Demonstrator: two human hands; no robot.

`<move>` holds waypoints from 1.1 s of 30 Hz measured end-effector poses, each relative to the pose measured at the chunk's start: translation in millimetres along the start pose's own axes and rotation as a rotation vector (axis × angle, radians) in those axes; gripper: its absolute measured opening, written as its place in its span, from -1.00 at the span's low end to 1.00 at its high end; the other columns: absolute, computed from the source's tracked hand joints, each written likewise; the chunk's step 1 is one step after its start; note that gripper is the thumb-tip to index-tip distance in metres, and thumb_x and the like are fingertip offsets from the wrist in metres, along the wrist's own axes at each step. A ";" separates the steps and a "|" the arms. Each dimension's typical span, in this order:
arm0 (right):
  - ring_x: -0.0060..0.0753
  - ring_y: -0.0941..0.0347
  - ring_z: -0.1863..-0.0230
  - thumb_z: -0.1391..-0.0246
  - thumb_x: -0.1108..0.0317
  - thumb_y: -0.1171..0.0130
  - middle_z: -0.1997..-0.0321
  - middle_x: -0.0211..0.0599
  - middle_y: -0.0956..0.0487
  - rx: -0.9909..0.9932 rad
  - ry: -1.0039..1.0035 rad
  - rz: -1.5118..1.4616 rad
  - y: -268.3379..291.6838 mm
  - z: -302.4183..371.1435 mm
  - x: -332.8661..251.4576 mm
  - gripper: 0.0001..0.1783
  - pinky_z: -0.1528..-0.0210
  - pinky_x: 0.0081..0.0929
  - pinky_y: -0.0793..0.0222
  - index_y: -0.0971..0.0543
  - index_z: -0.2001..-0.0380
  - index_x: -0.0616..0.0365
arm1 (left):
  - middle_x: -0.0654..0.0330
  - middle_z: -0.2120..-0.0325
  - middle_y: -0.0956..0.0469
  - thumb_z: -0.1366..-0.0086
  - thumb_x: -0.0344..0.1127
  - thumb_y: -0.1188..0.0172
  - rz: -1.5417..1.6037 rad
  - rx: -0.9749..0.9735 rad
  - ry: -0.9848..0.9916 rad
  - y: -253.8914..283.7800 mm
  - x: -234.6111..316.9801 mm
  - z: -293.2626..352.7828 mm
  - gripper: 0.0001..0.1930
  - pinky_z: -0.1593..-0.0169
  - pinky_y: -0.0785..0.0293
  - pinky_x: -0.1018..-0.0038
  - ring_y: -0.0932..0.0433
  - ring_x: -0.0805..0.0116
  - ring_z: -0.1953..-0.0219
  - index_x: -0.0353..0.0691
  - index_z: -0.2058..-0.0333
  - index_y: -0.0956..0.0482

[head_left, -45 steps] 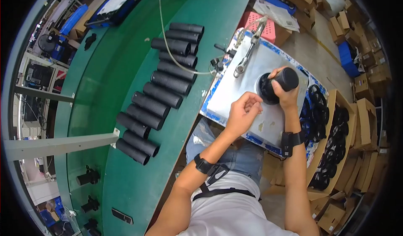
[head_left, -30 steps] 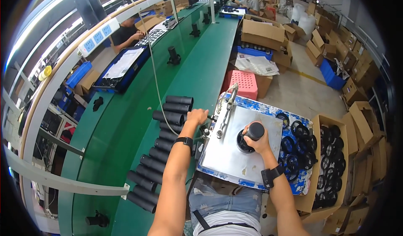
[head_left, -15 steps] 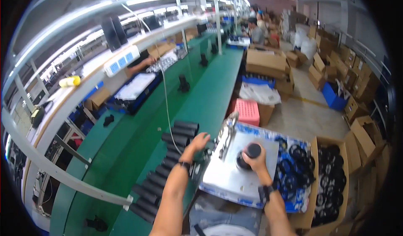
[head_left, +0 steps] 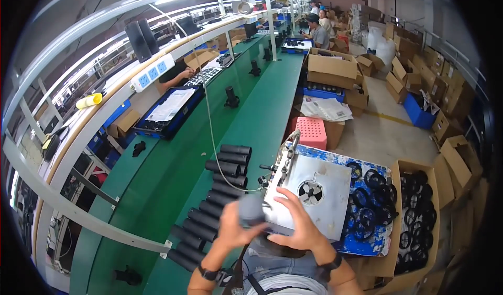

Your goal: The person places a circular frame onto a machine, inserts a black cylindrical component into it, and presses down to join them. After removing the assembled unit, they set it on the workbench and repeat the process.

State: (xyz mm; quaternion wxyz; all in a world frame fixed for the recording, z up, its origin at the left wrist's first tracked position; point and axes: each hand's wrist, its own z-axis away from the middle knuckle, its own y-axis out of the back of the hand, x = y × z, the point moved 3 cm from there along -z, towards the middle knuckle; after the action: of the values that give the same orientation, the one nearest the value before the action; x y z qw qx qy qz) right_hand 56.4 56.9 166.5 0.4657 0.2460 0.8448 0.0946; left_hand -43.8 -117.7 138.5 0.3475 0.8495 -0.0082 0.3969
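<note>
1. Head view: the dark cylinder (head_left: 251,209) is off the metal plate (head_left: 327,166), where the right hand (head_left: 303,227) gripped it over the round opening (head_left: 310,192) half a second ago. It is now in front of the body, beside the plate's near left corner, blurred.

2. Head view: the left hand (head_left: 230,229) has come back from the valve fittings (head_left: 263,181) and is now clamped around the cylinder's left side.

3. Head view: the right hand has let go; its fingers stand apart, thumb near the cylinder's lower end. Whether that thumb touches it, I cannot tell.

4. Head view: the opening is now uncovered, showing a spoked piece inside. I judge this round of work at the plate to be over, with the cylinder passed to the left hand.

5. Head view: the black tubes (head_left: 206,209) remain in their row on the green bench (head_left: 267,111); the black rings (head_left: 386,213) stay heaped right of the plate, next to the carton (head_left: 396,179).
</note>
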 end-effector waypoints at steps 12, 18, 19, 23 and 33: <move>-0.04 -0.42 -0.03 0.13 0.41 -0.26 0.00 -0.08 -0.49 0.452 -0.709 0.603 133.5 263.2 206.6 -0.60 -0.04 -0.28 -0.37 -0.51 0.14 0.23 | -0.11 0.11 -0.54 0.05 -0.16 -0.48 -0.396 1.061 0.705 217.0 -320.5 119.4 -0.24 -0.04 -0.42 0.19 -0.54 -0.07 0.06 -0.38 -0.07 -0.32; 0.02 -0.22 -0.24 0.15 0.34 -0.33 -0.25 -0.14 -0.29 0.200 -0.944 0.866 95.8 247.0 201.0 -0.48 -0.25 -0.13 -0.17 -0.51 0.04 0.18 | -0.14 0.08 -0.53 0.08 -0.13 -0.45 -0.518 1.043 1.139 220.0 -371.7 176.0 -0.19 -0.01 -0.45 0.04 -0.52 -0.22 0.07 -0.19 -0.13 -0.23; 0.02 -0.22 -0.24 0.15 0.34 -0.33 -0.25 -0.14 -0.29 0.215 -0.949 0.867 98.4 249.0 200.9 -0.48 -0.25 -0.13 -0.17 -0.51 0.04 0.18 | -0.15 0.05 -0.50 0.03 -0.14 -0.43 -0.469 0.994 1.137 219.5 -371.4 167.9 -0.21 -0.03 -0.43 0.04 -0.50 -0.20 0.03 -0.20 -0.14 -0.22; 0.03 -0.23 -0.21 0.13 0.33 -0.34 -0.27 -0.13 -0.29 0.215 -0.984 0.877 107.4 262.4 201.3 -0.51 -0.25 -0.10 -0.17 -0.54 0.06 0.18 | -0.15 -0.06 -0.39 -0.09 -0.24 -0.33 -0.720 0.915 1.146 204.8 -309.3 112.0 -0.32 -0.16 -0.32 0.07 -0.38 -0.15 -0.11 -0.24 -0.15 -0.23; 0.07 -0.13 -0.26 0.20 0.38 -0.31 -0.30 -0.06 -0.25 0.411 -0.806 0.946 78.3 264.5 198.1 -0.58 -0.27 -0.10 -0.01 -0.56 0.18 0.24 | -0.04 0.07 -0.44 -0.03 -0.50 -0.18 -0.274 0.312 -0.110 -17.6 -55.8 40.7 -0.62 -0.11 -0.33 0.22 -0.42 0.00 -0.01 -0.34 0.10 -0.44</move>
State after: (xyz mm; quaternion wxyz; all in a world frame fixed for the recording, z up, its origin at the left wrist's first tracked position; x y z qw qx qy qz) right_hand 214.3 205.7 -94.7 0.5973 0.6914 0.4057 0.0261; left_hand -49.7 -143.2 72.2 0.2617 0.9064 0.1501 0.2955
